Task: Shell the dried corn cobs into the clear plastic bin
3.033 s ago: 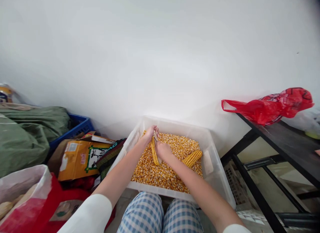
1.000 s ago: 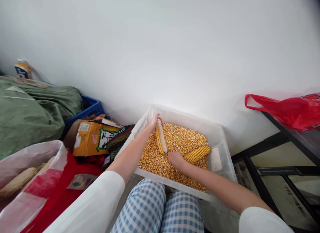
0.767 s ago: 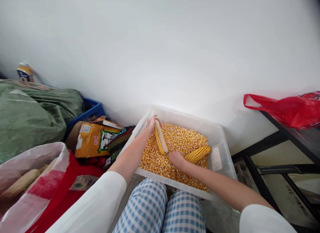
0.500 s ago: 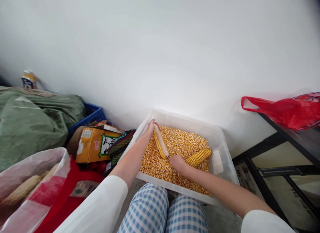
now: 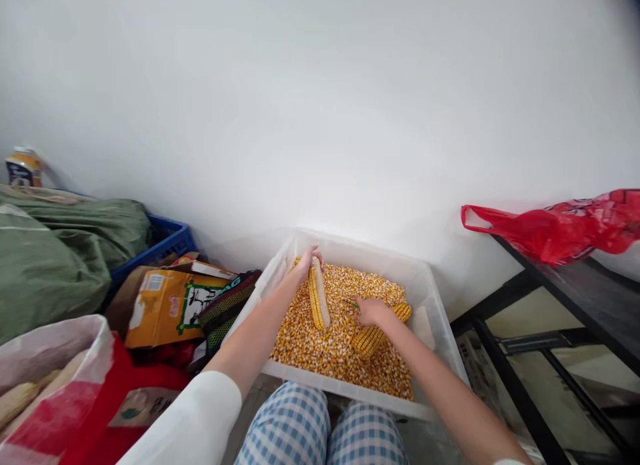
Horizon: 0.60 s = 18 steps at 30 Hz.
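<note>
In the head view, my left hand (image 5: 311,257) is closed around the upper end of a corn cob (image 5: 317,295). One side of this cob is stripped pale, while rows of yellow kernels remain along its left side. My right hand (image 5: 374,312) is to the right of the cob, apart from it, low over loose corn kernels (image 5: 330,358). Its fingers are curled, with a small greenish bit showing at the fingertips; what it is I cannot make out. Another corn cob (image 5: 369,342), full of kernels, lies partly hidden under my right hand and wrist.
A translucent plastic bin (image 5: 440,318) holds the kernels, against a white wall. On the left are a red and white sack (image 5: 95,385) with cobs, an orange carton (image 5: 160,305) and a blue crate (image 5: 175,242). A black metal frame (image 5: 515,378) with a red plastic bag (image 5: 555,228) stands right.
My right hand has moved off the lower end of the held cob, to the right. My left hand still holds the cob, now more upright. The view has shifted slightly.
</note>
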### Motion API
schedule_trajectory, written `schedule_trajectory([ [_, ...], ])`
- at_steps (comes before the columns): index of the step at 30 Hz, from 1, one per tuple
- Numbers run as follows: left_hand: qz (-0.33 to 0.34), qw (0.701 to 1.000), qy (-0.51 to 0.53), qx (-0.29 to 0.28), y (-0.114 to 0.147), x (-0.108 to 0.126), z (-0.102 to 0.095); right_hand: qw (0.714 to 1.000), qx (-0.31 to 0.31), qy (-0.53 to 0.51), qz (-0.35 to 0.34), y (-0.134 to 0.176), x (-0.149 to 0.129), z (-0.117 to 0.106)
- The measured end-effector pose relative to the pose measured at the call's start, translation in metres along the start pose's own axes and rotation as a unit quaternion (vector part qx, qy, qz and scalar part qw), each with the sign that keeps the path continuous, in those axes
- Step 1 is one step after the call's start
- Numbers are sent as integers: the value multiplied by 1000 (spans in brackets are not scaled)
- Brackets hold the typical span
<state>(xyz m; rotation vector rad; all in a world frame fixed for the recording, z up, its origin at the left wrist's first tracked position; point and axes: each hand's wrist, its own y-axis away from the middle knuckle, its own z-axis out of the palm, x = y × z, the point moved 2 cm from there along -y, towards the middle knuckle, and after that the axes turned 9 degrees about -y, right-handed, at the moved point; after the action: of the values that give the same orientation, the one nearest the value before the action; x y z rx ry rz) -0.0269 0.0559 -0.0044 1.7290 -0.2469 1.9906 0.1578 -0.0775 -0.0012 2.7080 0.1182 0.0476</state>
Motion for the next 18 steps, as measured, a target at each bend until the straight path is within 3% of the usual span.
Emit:
schedule_trajectory([
  [2,0,999,-25,-37,1,5,15,997,31,-67,16,-3,5,-19],
  [4,8,997,-63,-41,4,10,28,976,85,-201,-1,-9,-1,-35],
  [6,44,993,-104,-27,9,15,40,925,118,-355,-65,-16,-19,-44],
  [8,88,989,-122,-6,15,20,50,857,144,-474,-140,-23,-41,-45],
  [11,112,984,-134,27,26,24,63,780,219,-569,-141,-30,-68,-35],
  [14,120,978,-161,52,33,27,70,763,298,-565,-102,-33,-78,-23],
  [18,126,976,-166,60,33,26,68,788,314,-525,-74,-34,-78,-11],
])
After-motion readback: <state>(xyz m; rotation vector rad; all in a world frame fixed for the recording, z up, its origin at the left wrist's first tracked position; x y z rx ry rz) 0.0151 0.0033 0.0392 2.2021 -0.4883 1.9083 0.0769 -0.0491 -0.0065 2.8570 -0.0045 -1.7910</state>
